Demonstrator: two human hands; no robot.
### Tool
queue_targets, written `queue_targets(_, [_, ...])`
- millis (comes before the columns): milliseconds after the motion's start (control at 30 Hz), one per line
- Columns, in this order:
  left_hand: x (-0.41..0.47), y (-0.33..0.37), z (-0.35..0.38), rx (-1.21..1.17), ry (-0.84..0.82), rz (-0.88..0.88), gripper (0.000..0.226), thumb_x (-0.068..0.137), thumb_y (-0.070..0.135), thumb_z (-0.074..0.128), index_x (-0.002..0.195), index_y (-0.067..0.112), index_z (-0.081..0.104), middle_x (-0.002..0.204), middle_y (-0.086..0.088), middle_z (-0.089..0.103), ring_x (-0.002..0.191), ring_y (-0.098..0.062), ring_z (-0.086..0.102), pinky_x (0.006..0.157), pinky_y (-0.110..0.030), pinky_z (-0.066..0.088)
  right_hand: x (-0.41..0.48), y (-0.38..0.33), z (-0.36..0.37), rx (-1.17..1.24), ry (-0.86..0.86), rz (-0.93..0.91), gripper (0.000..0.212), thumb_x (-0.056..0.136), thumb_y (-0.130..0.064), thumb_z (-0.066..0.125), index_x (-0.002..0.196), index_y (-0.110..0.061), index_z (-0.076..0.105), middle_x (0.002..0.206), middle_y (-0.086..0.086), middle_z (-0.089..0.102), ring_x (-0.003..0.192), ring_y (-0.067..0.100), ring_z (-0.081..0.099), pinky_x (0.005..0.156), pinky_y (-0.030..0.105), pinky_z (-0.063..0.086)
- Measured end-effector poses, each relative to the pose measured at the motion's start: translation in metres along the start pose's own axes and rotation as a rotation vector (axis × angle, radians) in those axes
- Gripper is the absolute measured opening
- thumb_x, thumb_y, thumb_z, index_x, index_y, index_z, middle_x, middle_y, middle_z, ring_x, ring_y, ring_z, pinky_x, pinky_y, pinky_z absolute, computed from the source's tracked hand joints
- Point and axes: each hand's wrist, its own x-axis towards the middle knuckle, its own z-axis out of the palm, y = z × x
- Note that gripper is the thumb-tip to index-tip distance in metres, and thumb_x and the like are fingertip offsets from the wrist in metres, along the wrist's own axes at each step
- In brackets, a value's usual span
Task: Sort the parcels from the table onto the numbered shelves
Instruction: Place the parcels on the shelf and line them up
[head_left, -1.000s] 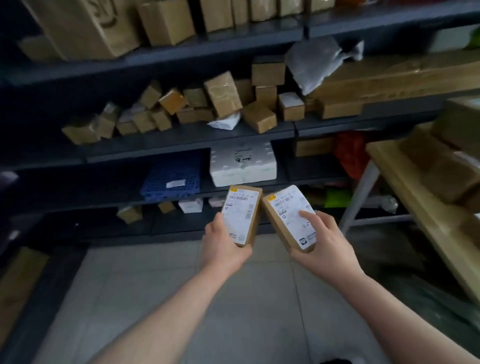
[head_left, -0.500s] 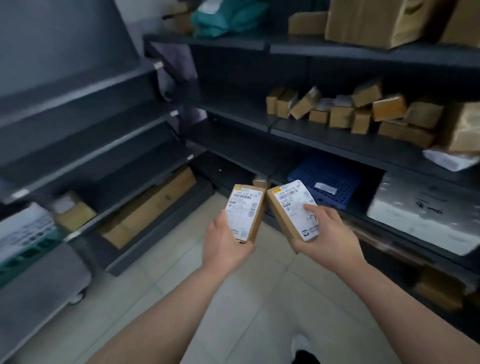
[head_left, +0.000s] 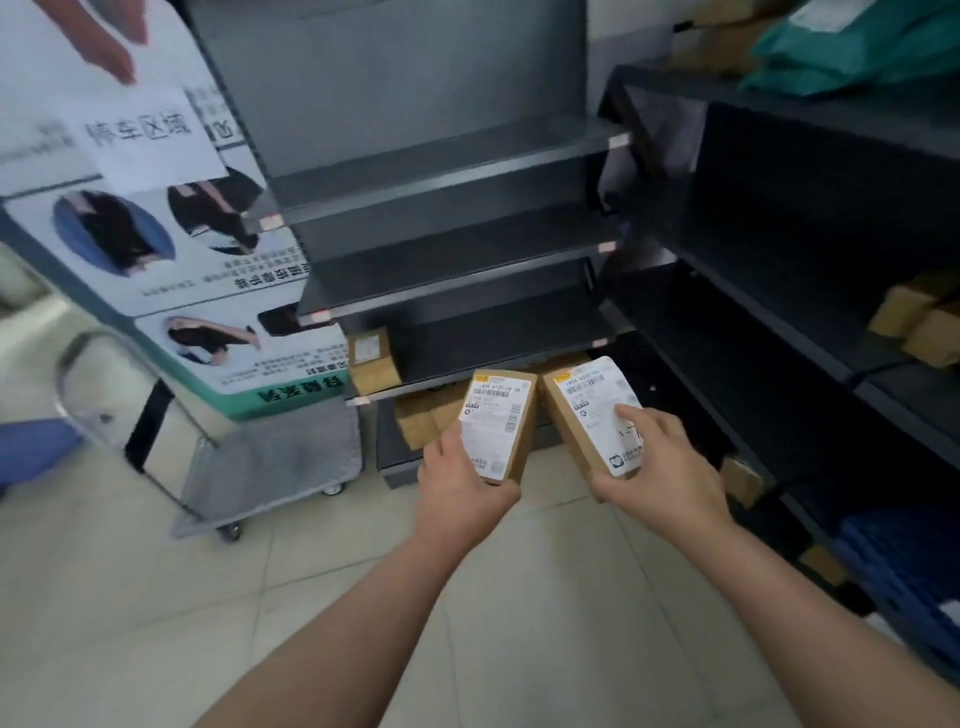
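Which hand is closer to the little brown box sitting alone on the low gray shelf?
Left. The left hand, holding a parcel, is just below and right of that box; the right hand, holding a second parcel, is farther off to the right.

Two small rectangular parcels of brown cardboard, each with a white barcoded shipping label facing the viewer, held side by side above the tiled floor and just apart. The left cardboard parcel (head_left: 498, 422) stands nearly upright, gripped at its lower end by the left hand (head_left: 462, 491). The right cardboard parcel (head_left: 589, 415) leans leftward in the right hand (head_left: 662, 470), thumb on the label. Behind them stands a dark grey metal shelving unit (head_left: 441, 171) with pale tags on its shelf edges, their numbers unreadable. One brown labelled box (head_left: 371, 358) stands at the left end of its lowest raised shelf.
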Motion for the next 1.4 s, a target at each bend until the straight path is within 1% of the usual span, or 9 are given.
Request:
queue_targets(133, [0.038, -0.026, -0.015, -0.009, 0.052, -0.070, 0.104, 0.060, 0.046, 0.075, 0.147, 0.024, 0.024, 0.138, -0.003, 0.040, 0.123, -0.022, 0.040, 0.098, -0.036, 0.043, 0.049, -0.034, 0.028, 0.001, -0.058, -0.077, 0.083, 0.069, -0.050, 0.069, 0.142, -0.040, 0.030, 0.144, -0.014, 0.029, 0.106, 0.018, 0.056, 0.081, 0.033, 0.045])
queue_targets(267, [0.086, -0.056, -0.035, -0.017, 0.073, -0.122, 0.103, 0.064, 0.043, 0.076, 0.148, 0.024, 0.020, 0.136, -0.005, 0.037, 0.122, -0.023, 0.042, 0.099, -0.036, 0.042, 0.097, -0.077, 0.062, 0.004, -0.090, -0.140, 0.083, 0.071, -0.050, 0.070, 0.143, -0.038, 0.030, 0.146, -0.012, 0.030, 0.110, 0.016, 0.055, 0.088, 0.037, 0.047])
queue_targets(433, [0.169, -0.101, -0.073, -0.003, 0.075, -0.156, 0.100, 0.067, 0.042, 0.076, 0.147, 0.022, 0.020, 0.135, -0.007, 0.037, 0.119, -0.024, 0.044, 0.098, -0.040, 0.047, 0.165, -0.145, 0.116, 0.003, -0.106, -0.166, 0.084, 0.072, -0.052, 0.070, 0.143, -0.038, 0.028, 0.146, -0.011, 0.028, 0.114, 0.018, 0.052, 0.089, 0.042, 0.050])
queue_targets(533, [0.222, -0.127, -0.100, 0.019, 0.089, -0.175, 0.098, 0.068, 0.041, 0.076, 0.147, 0.020, 0.021, 0.136, -0.008, 0.037, 0.122, -0.026, 0.043, 0.098, -0.041, 0.043, 0.207, -0.191, 0.148, -0.006, -0.098, -0.177, 0.085, 0.074, -0.052, 0.071, 0.144, -0.036, 0.025, 0.147, -0.008, 0.027, 0.114, 0.017, 0.051, 0.085, 0.038, 0.051])
queue_targets(700, [0.305, -0.166, -0.133, 0.002, 0.115, -0.227, 0.099, 0.069, 0.040, 0.075, 0.149, 0.019, 0.020, 0.137, -0.010, 0.037, 0.126, -0.027, 0.040, 0.100, -0.041, 0.041, 0.268, -0.245, 0.191, 0.004, -0.126, -0.166, 0.086, 0.076, -0.054, 0.070, 0.145, -0.035, 0.022, 0.146, -0.006, 0.026, 0.118, 0.018, 0.049, 0.087, 0.042, 0.053])
queue_targets(933, [0.419, -0.198, -0.142, 0.009, 0.150, -0.307, 0.100, 0.068, 0.042, 0.076, 0.147, 0.020, 0.019, 0.135, -0.008, 0.036, 0.123, -0.026, 0.041, 0.097, -0.041, 0.044, 0.374, -0.298, 0.240, -0.053, -0.182, -0.178, 0.086, 0.076, -0.052, 0.070, 0.145, -0.035, 0.023, 0.146, -0.004, 0.026, 0.117, 0.018, 0.048, 0.085, 0.037, 0.048])
queue_targets(1033, [0.466, -0.205, -0.143, 0.027, 0.152, -0.350, 0.100, 0.068, 0.042, 0.076, 0.148, 0.021, 0.018, 0.135, -0.007, 0.036, 0.122, -0.025, 0.042, 0.098, -0.041, 0.044, 0.425, -0.321, 0.256, -0.059, -0.226, -0.232, 0.084, 0.077, -0.053, 0.068, 0.146, -0.034, 0.024, 0.145, -0.001, 0.029, 0.117, 0.020, 0.049, 0.086, 0.039, 0.048])
queue_targets(1267, [0.560, -0.226, -0.152, 0.034, 0.149, -0.475, 0.096, 0.069, 0.043, 0.077, 0.145, 0.022, 0.023, 0.134, -0.008, 0.038, 0.124, -0.030, 0.042, 0.102, -0.050, 0.045, 0.541, -0.369, 0.292, -0.144, -0.348, -0.275, 0.080, 0.079, -0.052, 0.068, 0.144, -0.035, 0.026, 0.142, 0.004, 0.030, 0.113, 0.024, 0.050, 0.077, 0.034, 0.046])
queue_targets(1400, [0.586, -0.238, -0.146, 0.050, 0.122, -0.484, 0.091, 0.072, 0.043, 0.077, 0.146, 0.025, 0.026, 0.133, -0.008, 0.040, 0.121, -0.029, 0.044, 0.102, -0.048, 0.046, 0.564, -0.381, 0.324, -0.141, -0.373, -0.297, 0.068, 0.086, -0.052, 0.061, 0.144, -0.033, 0.031, 0.148, 0.006, 0.025, 0.122, 0.027, 0.046, 0.087, 0.039, 0.046])
